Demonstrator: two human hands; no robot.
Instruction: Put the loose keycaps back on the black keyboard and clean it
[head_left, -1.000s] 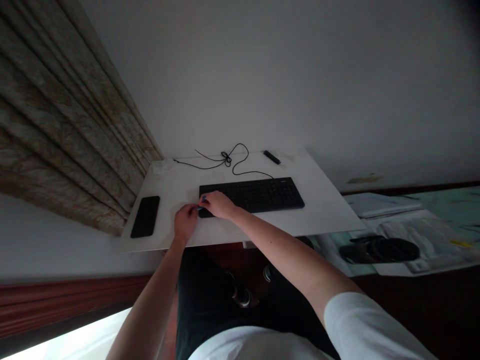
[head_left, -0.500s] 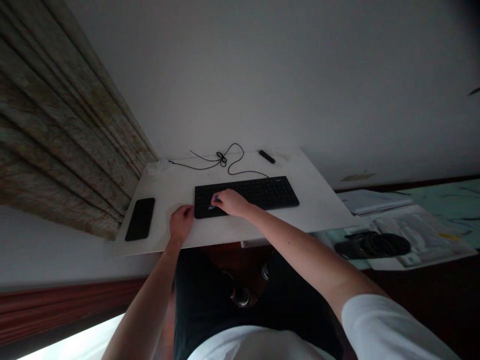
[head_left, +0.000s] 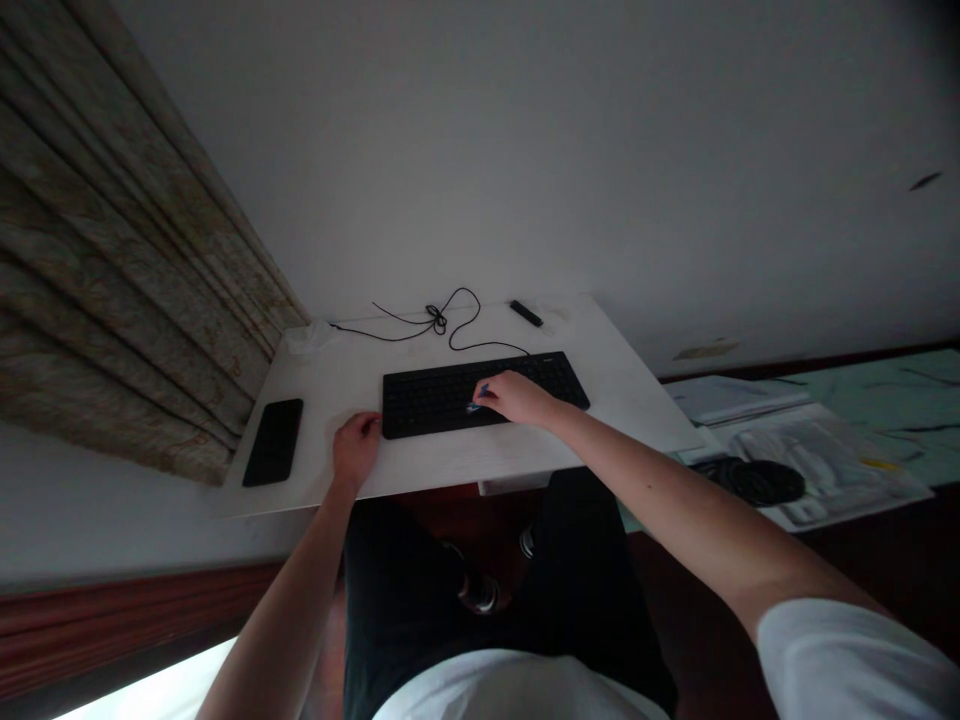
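My right hand (head_left: 517, 398) pinches a small blue-tipped item (head_left: 478, 399) and hovers just over the right half of a black computer keyboard (head_left: 427, 402). The item is too small to name exactly. My left hand (head_left: 355, 450) rests on the front edge of the white desk (head_left: 337, 400), holding nothing, beside the keyboard's left end. A black smartphone (head_left: 273, 442) lies face up further left. The keyboard's thin black cable (head_left: 439, 320) runs in loose loops behind it.
A small black stick-shaped object (head_left: 526, 313) lies at the desk's back edge. A patterned curtain (head_left: 112, 280) hangs along the left side, and a wall rises behind the desk. Papers and a round black object (head_left: 757, 482) sit lower right, off the desk.
My right hand has moved rightward along the keyboard with the blue item, away from its left end. My left hand has shifted only slightly and stays on the desk edge.
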